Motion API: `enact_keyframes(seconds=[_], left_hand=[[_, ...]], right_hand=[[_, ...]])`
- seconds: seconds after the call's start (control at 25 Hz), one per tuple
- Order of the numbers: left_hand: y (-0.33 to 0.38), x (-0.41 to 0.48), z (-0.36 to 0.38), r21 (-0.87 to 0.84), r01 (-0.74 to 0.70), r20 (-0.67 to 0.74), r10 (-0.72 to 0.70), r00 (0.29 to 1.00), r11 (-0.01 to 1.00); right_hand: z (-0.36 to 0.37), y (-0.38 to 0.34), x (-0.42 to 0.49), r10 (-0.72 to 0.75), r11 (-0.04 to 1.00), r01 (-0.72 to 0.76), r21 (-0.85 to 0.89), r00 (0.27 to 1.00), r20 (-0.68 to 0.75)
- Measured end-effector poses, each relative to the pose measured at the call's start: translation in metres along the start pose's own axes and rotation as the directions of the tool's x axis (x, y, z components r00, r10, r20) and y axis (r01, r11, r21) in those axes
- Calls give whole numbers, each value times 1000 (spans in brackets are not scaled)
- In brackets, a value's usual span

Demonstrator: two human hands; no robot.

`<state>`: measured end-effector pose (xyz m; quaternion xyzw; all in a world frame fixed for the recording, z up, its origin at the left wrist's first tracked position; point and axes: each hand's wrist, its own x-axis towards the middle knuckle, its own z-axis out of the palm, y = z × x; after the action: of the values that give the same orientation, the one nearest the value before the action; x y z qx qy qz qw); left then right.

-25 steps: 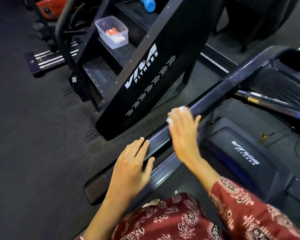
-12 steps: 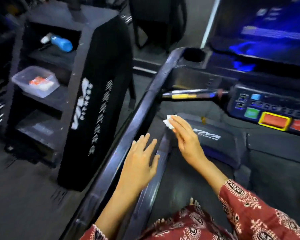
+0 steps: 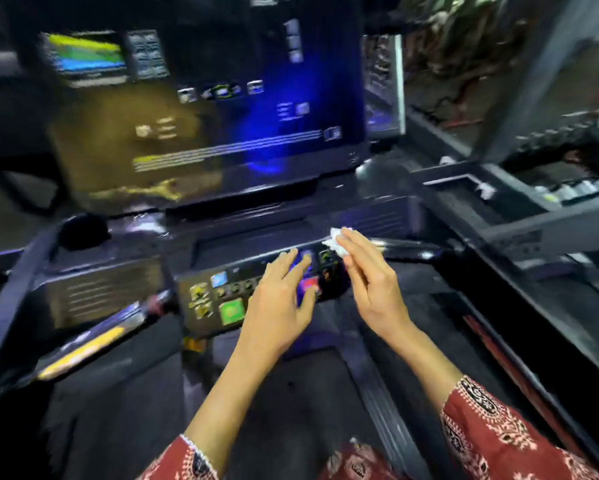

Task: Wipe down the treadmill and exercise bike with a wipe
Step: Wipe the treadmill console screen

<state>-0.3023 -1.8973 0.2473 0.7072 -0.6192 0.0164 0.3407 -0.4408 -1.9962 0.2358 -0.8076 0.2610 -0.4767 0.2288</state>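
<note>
I face the black treadmill console [image 3: 222, 299], with coloured buttons on its panel and a large lit screen [image 3: 201, 109] above. My right hand [image 3: 367, 282] pinches a small crumpled white wipe [image 3: 336, 242] between thumb and fingertips, held over the right end of the button panel. My left hand [image 3: 277, 303] hovers flat with fingers spread over the middle of the panel, near the red button [image 3: 310, 284]; whether it touches the panel is unclear. The view is motion-blurred.
The left handrail [image 3: 11, 306] and a yellow-banded grip bar [image 3: 94, 341] run down the left. The right rail [image 3: 519, 306] slopes along the right, with another dark machine frame [image 3: 519, 216] beyond it. The belt deck [image 3: 291, 410] lies below my arms.
My view has swung right and up from the left handrail to the console. Both hands have left the rail and moved up to the button panel, the wipe still in my right hand.
</note>
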Motion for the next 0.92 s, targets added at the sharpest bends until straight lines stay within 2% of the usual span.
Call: enact_keyframes(seconds=[0.2, 0.28, 0.4, 0.56, 0.6, 0.68, 0.72, 0.8, 0.84, 0.92], left_hand=[[51, 106, 65, -70, -107, 51, 110, 993, 992], [54, 139, 82, -67, -97, 78, 102, 992, 993], [44, 174, 102, -38, -33, 184, 40, 982, 999], [32, 213, 127, 8, -48, 284, 43, 958, 999], [29, 220, 132, 33, -60, 308, 47, 950, 998], [27, 231, 144, 55, -132, 343, 105, 934, 990], [28, 234, 149, 64, -163, 351, 131, 927, 985], [31, 245, 159, 128, -205, 390, 141, 910, 970], [34, 250, 163, 164, -217, 384, 141, 913, 962], [41, 260, 169, 175, -198, 406, 113, 907, 964]], right_hand=[[-69, 83, 44, 90, 987, -101, -122, 992, -92], [-79, 111, 59, 129, 976, -142, -163, 988, -87], [-75, 138, 75, 184, 964, -190, -188, 982, -48], [-51, 167, 118, 242, 951, -240, -196, 970, -15], [-45, 175, 127, 276, 941, -260, -218, 960, 47], [-34, 190, 138, 326, 920, -225, -320, 893, 310], [-30, 197, 140, 338, 900, -152, -408, 835, 434], [-31, 215, 154, 368, 806, 14, -592, 772, 518], [-35, 222, 164, 401, 742, 32, -670, 779, 482], [-53, 235, 174, 519, 628, -131, -767, 805, 287]])
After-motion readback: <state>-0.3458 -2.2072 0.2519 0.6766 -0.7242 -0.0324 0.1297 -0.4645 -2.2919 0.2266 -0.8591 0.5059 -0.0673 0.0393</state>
